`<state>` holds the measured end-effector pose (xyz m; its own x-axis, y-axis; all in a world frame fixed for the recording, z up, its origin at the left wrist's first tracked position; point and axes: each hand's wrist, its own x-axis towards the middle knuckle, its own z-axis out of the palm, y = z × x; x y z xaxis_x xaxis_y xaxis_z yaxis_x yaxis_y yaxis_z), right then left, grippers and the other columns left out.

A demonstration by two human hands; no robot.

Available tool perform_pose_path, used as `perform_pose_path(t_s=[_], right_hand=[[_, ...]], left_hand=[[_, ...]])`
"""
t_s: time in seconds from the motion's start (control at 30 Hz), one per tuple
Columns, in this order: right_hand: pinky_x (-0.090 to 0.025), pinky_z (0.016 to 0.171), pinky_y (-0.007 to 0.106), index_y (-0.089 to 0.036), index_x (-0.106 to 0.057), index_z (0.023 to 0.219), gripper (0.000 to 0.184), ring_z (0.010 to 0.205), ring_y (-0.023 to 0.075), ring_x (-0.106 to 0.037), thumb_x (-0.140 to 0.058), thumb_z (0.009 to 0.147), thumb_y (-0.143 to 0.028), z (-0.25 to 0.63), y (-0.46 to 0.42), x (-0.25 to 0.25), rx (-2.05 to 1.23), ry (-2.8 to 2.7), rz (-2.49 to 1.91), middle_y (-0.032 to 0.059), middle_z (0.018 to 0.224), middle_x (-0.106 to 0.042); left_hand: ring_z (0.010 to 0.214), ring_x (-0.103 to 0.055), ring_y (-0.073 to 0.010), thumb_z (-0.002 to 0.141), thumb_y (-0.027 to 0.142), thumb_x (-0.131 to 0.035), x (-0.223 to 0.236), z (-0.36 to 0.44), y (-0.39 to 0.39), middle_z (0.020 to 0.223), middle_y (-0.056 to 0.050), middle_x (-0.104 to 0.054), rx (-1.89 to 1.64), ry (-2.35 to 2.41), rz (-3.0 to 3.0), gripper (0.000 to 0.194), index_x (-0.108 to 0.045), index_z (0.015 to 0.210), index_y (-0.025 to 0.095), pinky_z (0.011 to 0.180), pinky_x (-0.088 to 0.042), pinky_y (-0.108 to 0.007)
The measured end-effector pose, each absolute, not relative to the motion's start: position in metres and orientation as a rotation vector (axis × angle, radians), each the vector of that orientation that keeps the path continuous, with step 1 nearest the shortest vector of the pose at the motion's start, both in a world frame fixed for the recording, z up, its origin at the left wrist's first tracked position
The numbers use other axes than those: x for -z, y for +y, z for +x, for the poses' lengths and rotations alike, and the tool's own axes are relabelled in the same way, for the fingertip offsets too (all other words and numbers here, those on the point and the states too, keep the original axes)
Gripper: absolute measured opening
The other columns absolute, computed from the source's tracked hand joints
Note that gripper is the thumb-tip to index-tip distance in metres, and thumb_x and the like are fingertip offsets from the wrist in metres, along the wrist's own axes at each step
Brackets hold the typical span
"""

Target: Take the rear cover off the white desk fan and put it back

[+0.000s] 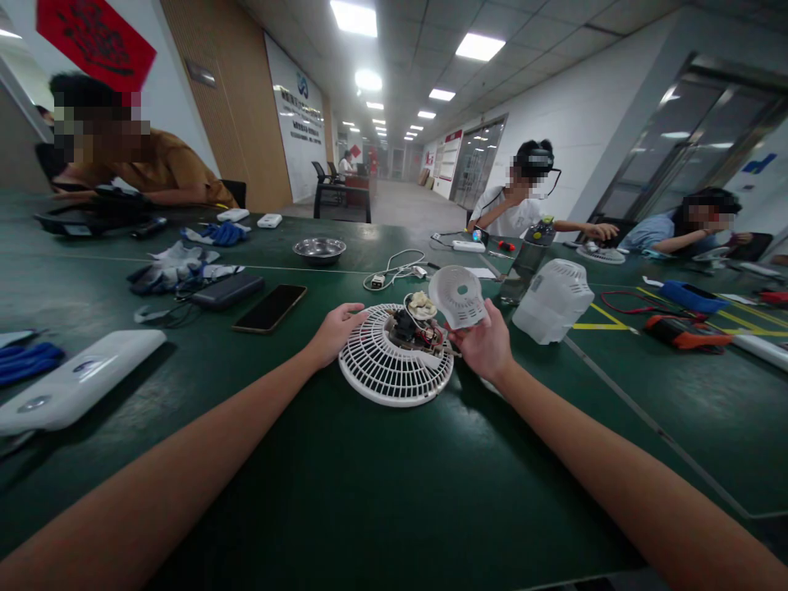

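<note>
A round white fan grille (394,386) lies on the green table in front of me. On top of it sits a dark motor (403,327) with wires, and a cream-coloured part (422,305) stands at its upper end. My left hand (337,335) grips the grille's left rim, its fingers partly hidden. In my right hand (485,349) is a white perforated motor cover (456,304), tilted up beside the motor. The fingers close around the cover's lower right edge. A white cable with a plug (377,281) lies behind the grille.
A translucent white container (552,302) and a water bottle (528,258) stand to the right. A phone (269,309), a power bank (227,290) and a metal bowl (319,249) are left. An orange multimeter (683,332) lies far right. Other people sit across the table.
</note>
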<state>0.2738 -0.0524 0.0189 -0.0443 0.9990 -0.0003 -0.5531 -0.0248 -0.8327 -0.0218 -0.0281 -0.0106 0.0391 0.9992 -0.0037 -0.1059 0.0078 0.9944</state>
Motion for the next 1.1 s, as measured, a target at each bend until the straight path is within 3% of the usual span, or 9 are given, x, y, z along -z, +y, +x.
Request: perform_pose_path(t_s=[0.07, 0.2, 0.27, 0.47, 0.6, 0.7, 0.83, 0.97, 1.1], right_hand=[[-0.057, 0.064, 0.03, -0.032, -0.055, 0.122, 0.043, 0.08, 0.0187, -0.067, -0.063, 0.084, -0.05, 0.263, -0.061, -0.019, -1.369, -0.899, -0.704, -0.0007, 0.102, -0.07], [-0.057, 0.086, 0.043, -0.039, -0.034, 0.145, 0.081, 0.097, 0.0231, -0.065, -0.077, 0.076, -0.037, 0.249, -0.076, -0.019, -1.032, -1.319, -0.763, 0.0022, 0.117, -0.066], [-0.054, 0.095, 0.05, -0.038, -0.03, 0.149, 0.09, 0.104, 0.0256, -0.063, -0.081, 0.074, -0.035, 0.248, -0.082, -0.021, -0.814, -1.573, -0.855, 0.0056, 0.124, -0.062], [-0.053, 0.096, 0.055, -0.035, -0.032, 0.15, 0.087, 0.116, 0.0315, -0.058, -0.077, 0.076, -0.034, 0.259, -0.082, -0.024, -0.428, -1.957, -0.934, 0.01, 0.139, -0.054], [-0.054, 0.096, 0.055, -0.034, -0.03, 0.151, 0.087, 0.124, 0.0338, -0.055, -0.075, 0.077, -0.032, 0.264, -0.079, -0.023, -0.403, -2.011, -0.911, 0.0106, 0.146, -0.049], [-0.054, 0.098, 0.056, -0.034, -0.025, 0.154, 0.088, 0.125, 0.034, -0.054, -0.073, 0.08, -0.035, 0.264, -0.079, -0.022, -0.459, -2.015, -0.928, 0.011, 0.148, -0.048], [-0.053, 0.099, 0.056, -0.032, -0.026, 0.153, 0.088, 0.125, 0.0341, -0.056, -0.074, 0.081, -0.042, 0.267, -0.079, -0.023, -0.482, -2.048, -0.932, 0.0118, 0.15, -0.047], [-0.047, 0.104, 0.057, -0.029, -0.031, 0.15, 0.085, 0.125, 0.0351, -0.056, -0.075, 0.079, -0.047, 0.273, -0.08, -0.028, -0.45, -2.133, -0.877, 0.0126, 0.145, -0.052], [-0.045, 0.105, 0.055, -0.027, -0.036, 0.147, 0.081, 0.123, 0.0349, -0.058, -0.074, 0.079, -0.05, 0.276, -0.08, -0.031, -0.428, -2.17, -0.852, 0.0123, 0.14, -0.057]], left_hand=[[0.087, -0.072, -0.0216, 0.09, 0.025, -0.067, 0.011, -0.022, -0.028, 0.103, -0.012, -0.072, -1.223, 1.103, 1.151, 0.035, -0.061, 0.122, 0.014, 0.074, -0.059, -0.033], [0.088, -0.071, -0.0218, 0.089, 0.027, -0.069, 0.013, -0.021, -0.027, 0.102, -0.012, -0.072, -1.229, 1.1, 1.16, 0.033, -0.063, 0.119, 0.014, 0.075, -0.059, -0.034], [0.089, -0.071, -0.0227, 0.088, 0.028, -0.069, 0.013, -0.021, -0.027, 0.104, -0.013, -0.072, -1.227, 1.087, 1.165, 0.035, -0.063, 0.119, 0.014, 0.077, -0.059, -0.035], [0.113, -0.064, -0.0285, 0.087, 0.03, -0.066, 0.005, -0.025, -0.031, 0.123, -0.015, -0.067, -1.212, 1.16, 1.397, 0.035, -0.066, 0.12, 0.017, 0.094, -0.053, -0.042], [0.14, -0.041, -0.0302, 0.084, 0.028, -0.069, -0.012, -0.024, -0.043, 0.145, -0.008, -0.055, -1.2, 1.16, 1.91, 0.035, -0.071, 0.118, 0.025, 0.117, -0.029, -0.045], [0.129, -0.052, -0.0333, 0.081, 0.035, -0.074, -0.026, -0.016, -0.054, 0.133, -0.01, -0.064, -1.043, 1.005, 2.106, 0.047, -0.067, 0.126, 0.025, 0.114, -0.029, -0.048], [0.114, -0.056, -0.0351, 0.072, 0.045, -0.081, -0.04, -0.006, -0.063, 0.127, -0.015, -0.064, -1.005, 1.017, 2.318, 0.069, -0.06, 0.132, 0.019, 0.104, -0.036, -0.048], [0.097, -0.058, -0.031, 0.067, 0.05, -0.082, -0.047, -0.003, -0.066, 0.108, -0.013, -0.065, -0.903, 1.021, 2.414, 0.06, -0.067, 0.115, 0.018, 0.089, -0.043, -0.043], [0.095, -0.057, -0.0299, 0.066, 0.052, -0.082, -0.048, -0.002, -0.067, 0.107, -0.012, -0.064, -0.831, 1.007, 2.401, 0.054, -0.069, 0.107, 0.019, 0.083, -0.044, -0.04]])
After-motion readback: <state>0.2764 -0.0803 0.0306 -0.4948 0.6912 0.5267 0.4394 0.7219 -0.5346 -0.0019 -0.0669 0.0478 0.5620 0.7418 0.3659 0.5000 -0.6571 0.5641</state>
